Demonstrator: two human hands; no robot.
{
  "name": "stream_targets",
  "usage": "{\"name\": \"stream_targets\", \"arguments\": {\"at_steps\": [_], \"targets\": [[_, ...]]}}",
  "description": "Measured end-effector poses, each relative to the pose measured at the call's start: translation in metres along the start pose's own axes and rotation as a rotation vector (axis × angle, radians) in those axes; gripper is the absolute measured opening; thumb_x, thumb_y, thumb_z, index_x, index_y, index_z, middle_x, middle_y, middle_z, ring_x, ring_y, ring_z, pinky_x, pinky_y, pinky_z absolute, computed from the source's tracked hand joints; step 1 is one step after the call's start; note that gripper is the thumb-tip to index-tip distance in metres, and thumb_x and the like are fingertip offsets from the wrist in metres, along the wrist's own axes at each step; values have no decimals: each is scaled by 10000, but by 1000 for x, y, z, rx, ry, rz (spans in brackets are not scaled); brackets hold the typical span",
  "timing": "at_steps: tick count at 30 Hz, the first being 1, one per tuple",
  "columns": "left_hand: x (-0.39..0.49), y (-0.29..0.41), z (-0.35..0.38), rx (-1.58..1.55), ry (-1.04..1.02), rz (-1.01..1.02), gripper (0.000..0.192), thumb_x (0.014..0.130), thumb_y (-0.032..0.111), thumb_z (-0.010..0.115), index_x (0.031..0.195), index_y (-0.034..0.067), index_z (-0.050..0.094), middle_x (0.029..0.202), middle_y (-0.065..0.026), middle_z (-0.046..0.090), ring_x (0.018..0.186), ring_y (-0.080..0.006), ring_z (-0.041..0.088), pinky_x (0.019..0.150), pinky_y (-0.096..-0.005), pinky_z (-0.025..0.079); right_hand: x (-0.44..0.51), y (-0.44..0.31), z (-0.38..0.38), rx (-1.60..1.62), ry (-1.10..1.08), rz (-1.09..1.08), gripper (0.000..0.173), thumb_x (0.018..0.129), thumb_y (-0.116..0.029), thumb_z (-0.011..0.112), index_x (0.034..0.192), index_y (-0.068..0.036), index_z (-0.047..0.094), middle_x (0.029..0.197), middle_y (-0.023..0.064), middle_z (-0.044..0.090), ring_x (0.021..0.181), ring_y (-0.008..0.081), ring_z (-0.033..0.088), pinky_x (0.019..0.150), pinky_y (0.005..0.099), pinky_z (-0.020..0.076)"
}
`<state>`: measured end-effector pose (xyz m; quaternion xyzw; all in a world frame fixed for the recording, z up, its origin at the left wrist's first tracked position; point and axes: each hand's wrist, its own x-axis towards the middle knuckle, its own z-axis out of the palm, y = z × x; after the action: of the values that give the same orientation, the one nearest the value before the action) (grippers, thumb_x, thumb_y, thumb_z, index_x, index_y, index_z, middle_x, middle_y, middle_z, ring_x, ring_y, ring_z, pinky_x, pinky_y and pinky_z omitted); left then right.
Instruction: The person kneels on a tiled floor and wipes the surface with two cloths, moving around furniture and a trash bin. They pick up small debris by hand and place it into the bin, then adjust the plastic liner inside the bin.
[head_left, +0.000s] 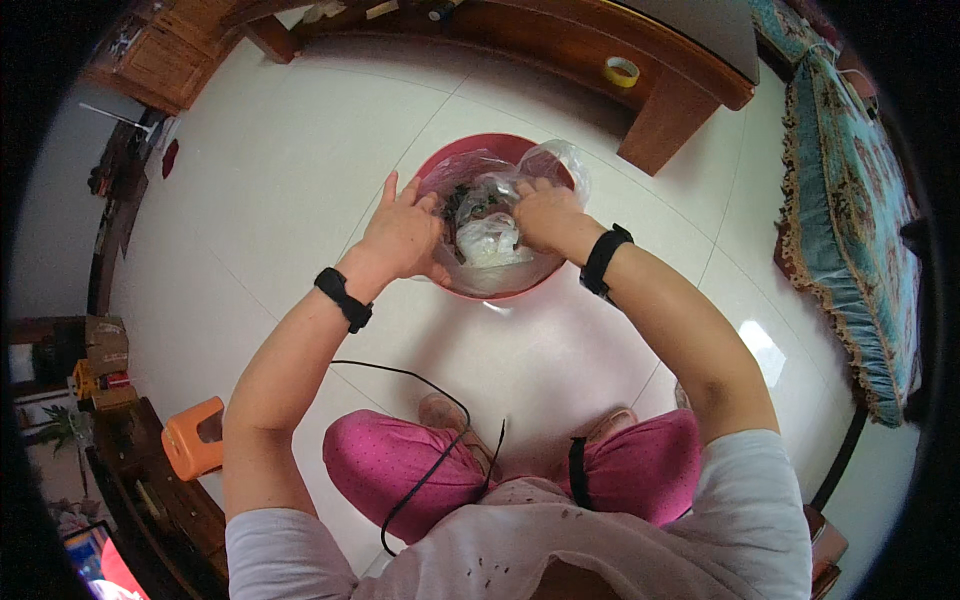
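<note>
A round red bin (498, 142) stands on the tiled floor in front of me, lined with a clear plastic bag (480, 283). Inside lie a crumpled white plastic bag (491, 241) and some dark green matter. My left hand (405, 229) is at the bin's left rim, fingers spread, against the edge of the liner; whether it grips the film cannot be told. My right hand (550, 214) reaches over the right side, its curled fingertips partly hidden in the clear film. A puff of that film stands up beyond my right hand. Each wrist wears a black band.
A wooden table (667, 120) with a roll of yellow tape (621, 72) stands beyond the bin. At the right is a seat with a fringed blue cover (847, 225). An orange plastic stool or container (193, 439) stands at the left. A black cable (427, 480) crosses my left leg.
</note>
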<state>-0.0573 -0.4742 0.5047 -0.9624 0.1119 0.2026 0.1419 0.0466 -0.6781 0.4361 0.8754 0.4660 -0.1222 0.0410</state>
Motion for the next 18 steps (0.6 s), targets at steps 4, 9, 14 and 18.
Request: {"name": "stream_targets", "arguments": {"at_steps": [4, 9, 14, 18], "targets": [[-5, -7, 1, -53, 34, 10, 750, 660, 611, 837, 1193, 92, 743, 1465, -117, 560, 1478, -329, 369, 1239, -625, 145, 3, 8, -5, 4, -57, 2, 345, 873, -288, 722, 1129, -60, 765, 1235, 122, 671, 1243, 336, 532, 996, 460, 465], [-5, -8, 1, -91, 44, 26, 757, 656, 600, 843, 1172, 54, 747, 1445, -69, 584, 1459, -294, 400, 1242, -603, 173, -18, 28, -60, 905, 191, -10, 353, 934, -283, 713, 1170, -22, 735, 1164, 85, 704, 1093, 229, 621, 958, 375, 498], [-7, -6, -6, -5, 33, 7, 717, 630, 556, 865, 1126, 49, 759, 1360, -47, 634, 1420, -262, 440, 1241, -587, 192, -45, 39, -92, 1119, 433, 21, 288, 988, -219, 679, 1212, -43, 724, 1167, 40, 695, 1024, 141, 639, 952, 295, 509], [-1, 1, -10, 20, 142, 89, 384, 795, 354, 775, 1057, 73, 779, 1153, -75, 703, 1237, -283, 581, 1115, -475, 403, -56, 34, -97, 1185, 588, -121, 303, 998, -199, 667, 1248, -32, 701, 1156, 40, 693, 1032, 126, 619, 952, 290, 499]]}}
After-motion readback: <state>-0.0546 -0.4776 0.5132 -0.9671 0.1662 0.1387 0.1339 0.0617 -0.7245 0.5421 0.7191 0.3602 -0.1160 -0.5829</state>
